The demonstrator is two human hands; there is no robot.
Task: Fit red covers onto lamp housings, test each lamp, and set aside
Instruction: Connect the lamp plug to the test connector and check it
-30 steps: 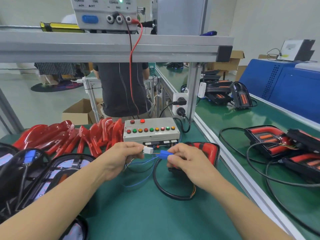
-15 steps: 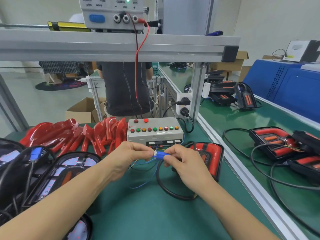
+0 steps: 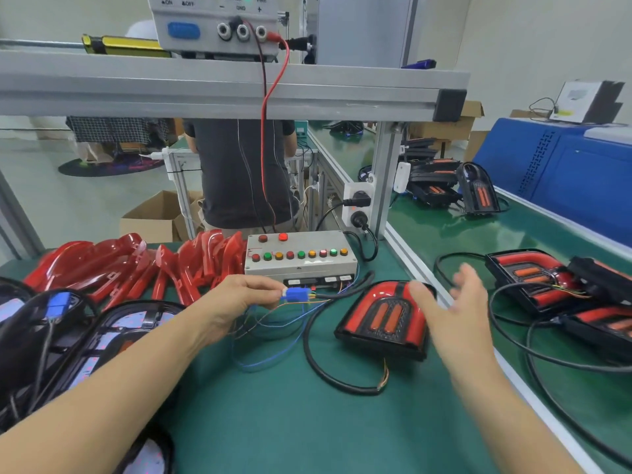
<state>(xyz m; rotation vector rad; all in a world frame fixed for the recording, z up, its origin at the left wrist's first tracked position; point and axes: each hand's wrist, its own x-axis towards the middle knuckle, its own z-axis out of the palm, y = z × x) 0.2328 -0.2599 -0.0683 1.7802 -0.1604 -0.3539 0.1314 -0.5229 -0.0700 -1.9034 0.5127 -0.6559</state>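
The worktop (image 3: 273, 422) is dark green. At ten o'clock lie glossy red covers (image 3: 113, 265). The lamp (image 3: 384, 318) at centre shows a red cover round black mesh with two orange bars. The connector (image 3: 295, 295) is bright blue, with thin blue, orange and green wires. The grey test box (image 3: 301, 256) carries red, green and amber buttons. A black cable (image 3: 314, 357) loops at six o'clock.

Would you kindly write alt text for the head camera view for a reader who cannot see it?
A person's left hand pinches a blue connector in front of a grey test box, while the open right hand hovers over a red-covered lamp on the green bench. Loose red covers lie behind.
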